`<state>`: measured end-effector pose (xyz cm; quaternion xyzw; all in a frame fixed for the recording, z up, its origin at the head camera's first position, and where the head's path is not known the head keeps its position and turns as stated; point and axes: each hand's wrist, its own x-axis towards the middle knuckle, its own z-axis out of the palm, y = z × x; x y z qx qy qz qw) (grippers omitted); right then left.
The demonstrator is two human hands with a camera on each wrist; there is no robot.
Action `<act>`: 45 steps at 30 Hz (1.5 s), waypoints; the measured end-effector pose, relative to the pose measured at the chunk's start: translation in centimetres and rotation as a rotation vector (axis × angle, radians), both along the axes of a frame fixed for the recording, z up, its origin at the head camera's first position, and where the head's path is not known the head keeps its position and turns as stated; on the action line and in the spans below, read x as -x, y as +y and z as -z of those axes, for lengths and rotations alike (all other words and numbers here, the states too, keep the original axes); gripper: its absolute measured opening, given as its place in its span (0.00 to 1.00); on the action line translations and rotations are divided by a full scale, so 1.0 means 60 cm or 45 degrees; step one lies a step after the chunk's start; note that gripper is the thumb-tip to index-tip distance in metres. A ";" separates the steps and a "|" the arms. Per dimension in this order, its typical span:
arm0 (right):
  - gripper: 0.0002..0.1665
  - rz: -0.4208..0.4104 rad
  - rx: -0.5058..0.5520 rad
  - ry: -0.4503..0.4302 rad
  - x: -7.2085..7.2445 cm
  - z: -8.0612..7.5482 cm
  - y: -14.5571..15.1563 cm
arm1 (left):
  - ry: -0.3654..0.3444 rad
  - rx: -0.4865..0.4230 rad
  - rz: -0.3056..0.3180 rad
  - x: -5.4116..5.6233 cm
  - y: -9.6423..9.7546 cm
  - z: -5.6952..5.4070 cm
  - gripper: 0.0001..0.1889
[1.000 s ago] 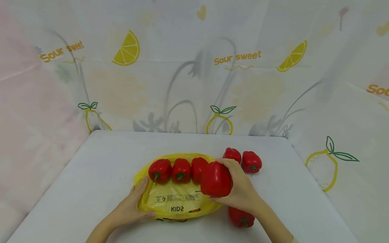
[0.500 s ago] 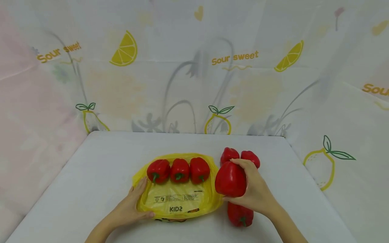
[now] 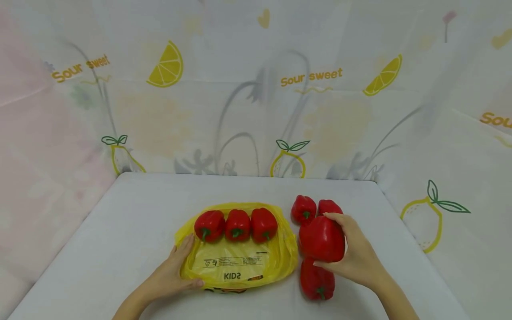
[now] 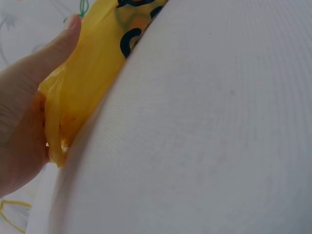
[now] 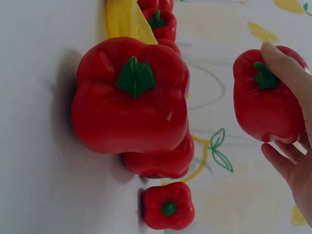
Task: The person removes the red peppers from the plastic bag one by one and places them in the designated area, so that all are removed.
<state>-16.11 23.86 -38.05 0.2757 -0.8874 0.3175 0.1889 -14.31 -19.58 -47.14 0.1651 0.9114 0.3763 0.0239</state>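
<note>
My right hand (image 3: 357,253) grips a red bell pepper (image 3: 322,239) by its sides, thumb against fingers. In the right wrist view this pepper (image 5: 265,95) is up off the table, its green stem visible. In the head view it overlaps a near pepper (image 3: 317,281) and partly hides one behind (image 3: 329,207). Another pepper (image 3: 303,209) lies beyond it to the left. My left hand (image 3: 172,271) rests against the left side of a yellow plastic bag (image 3: 286,262), fingers extended, thumb at its front rim. Three red peppers (image 3: 238,225) stand in a row at the back inside the bag.
A white table (image 3: 100,235) bears everything. Cloth (image 3: 224,106) printed with lemons and words encloses its back and sides. In the right wrist view, the near pepper (image 5: 129,117) looms large in front of the others.
My right hand has carried the pepper rightward, from over the bag's right side to above the loose peppers, uncovering the third pepper in the bag. My left hand keeps its place.
</note>
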 end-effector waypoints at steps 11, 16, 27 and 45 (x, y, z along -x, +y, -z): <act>0.62 0.069 -0.008 0.024 0.005 0.011 0.050 | -0.004 0.009 -0.006 0.001 0.000 0.002 0.62; 0.61 0.079 0.004 -0.014 0.006 0.017 0.067 | 0.002 0.019 -0.007 0.002 -0.001 0.004 0.62; 0.59 0.141 0.003 -0.078 0.012 0.034 0.098 | 0.006 0.025 -0.004 0.002 -0.001 0.005 0.62; 0.53 0.088 -0.106 -0.458 0.044 0.073 0.124 | 0.001 0.018 0.004 0.002 -0.001 0.004 0.62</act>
